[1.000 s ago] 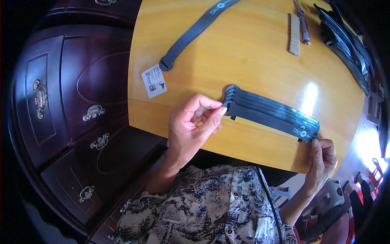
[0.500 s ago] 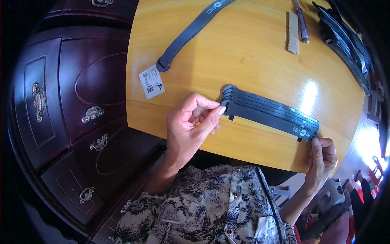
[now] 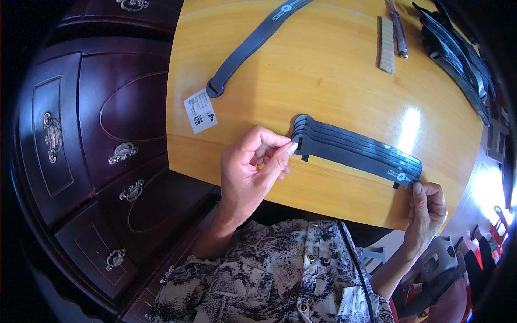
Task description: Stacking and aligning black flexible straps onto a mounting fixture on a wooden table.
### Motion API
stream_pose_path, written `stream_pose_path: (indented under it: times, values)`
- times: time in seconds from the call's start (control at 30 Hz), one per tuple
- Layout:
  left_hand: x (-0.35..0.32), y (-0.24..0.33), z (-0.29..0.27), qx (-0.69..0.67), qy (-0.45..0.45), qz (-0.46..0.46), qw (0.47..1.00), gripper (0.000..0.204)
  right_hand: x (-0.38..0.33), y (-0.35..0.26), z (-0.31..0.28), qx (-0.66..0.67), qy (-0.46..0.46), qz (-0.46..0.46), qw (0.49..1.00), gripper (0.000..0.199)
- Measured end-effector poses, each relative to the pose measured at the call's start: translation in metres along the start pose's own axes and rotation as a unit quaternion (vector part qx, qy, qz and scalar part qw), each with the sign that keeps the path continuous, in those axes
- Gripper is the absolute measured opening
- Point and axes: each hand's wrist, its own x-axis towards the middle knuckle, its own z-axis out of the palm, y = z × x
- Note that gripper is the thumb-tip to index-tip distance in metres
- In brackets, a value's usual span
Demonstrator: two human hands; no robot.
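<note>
Several dark grey straps lie overlapped in a staggered row on the yellow wooden table [image 3: 334, 97]. The nearest strap [image 3: 344, 157] has a slotted round end at the left and white print near the right. My left hand [image 3: 250, 161] pinches its slotted end between thumb and index finger. At the other end, my right hand [image 3: 426, 207] grips the strap's corner between thumb and fingers. A similar single strap [image 3: 245, 54] lies at the far left, its slotted end touching a white printed label card [image 3: 200, 111].
At the far right lies a bundle of dark straps [image 3: 458, 54]. Left of it are a narrow tan strip [image 3: 386, 46] and a slim dark rod [image 3: 399, 32]. A dark wooden cabinet [image 3: 124, 107] stands against the left. Grey stools [image 3: 436, 261] show at the lower right.
Hardly anything differs: both hands keep hold of the nearest strap's ends. The view has shifted very slightly.
</note>
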Motion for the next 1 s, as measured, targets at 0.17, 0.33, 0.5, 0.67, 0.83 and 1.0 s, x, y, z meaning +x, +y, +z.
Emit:
stream_pose_path:
  times: [0.17,0.33,0.5,0.67,0.83,1.0]
  values:
    - [-0.0007,-0.0014,0.002,-0.006,0.005,0.004,1.0,0.007,0.0004,0.0002,0.0001,0.009,0.0,0.002,1.0,0.014]
    - [-0.0012,-0.0022,0.0028,0.002,0.01,0.013,1.0,0.007,-0.0005,0.0014,0.0017,0.008,0.007,0.006,1.0,0.016]
    - [-0.001,-0.0028,0.0042,0.002,0.01,0.009,1.0,0.008,-0.0004,0.0041,0.0012,0.02,0.008,-0.005,1.0,0.016]
    - [-0.0014,-0.0021,0.0037,0.007,0.014,0.01,1.0,0.008,-0.0004,0.0035,0.0016,0.017,0.01,0.0,1.0,0.017]
    - [-0.001,-0.0029,0.0037,0.01,0.012,0.013,1.0,0.008,-0.0007,0.0014,0.0011,0.011,0.009,0.006,1.0,0.017]
    - [-0.0011,-0.0024,0.0033,0.011,0.01,0.019,1.0,0.008,-0.0009,0.0005,0.0017,0.007,0.005,0.005,1.0,0.017]
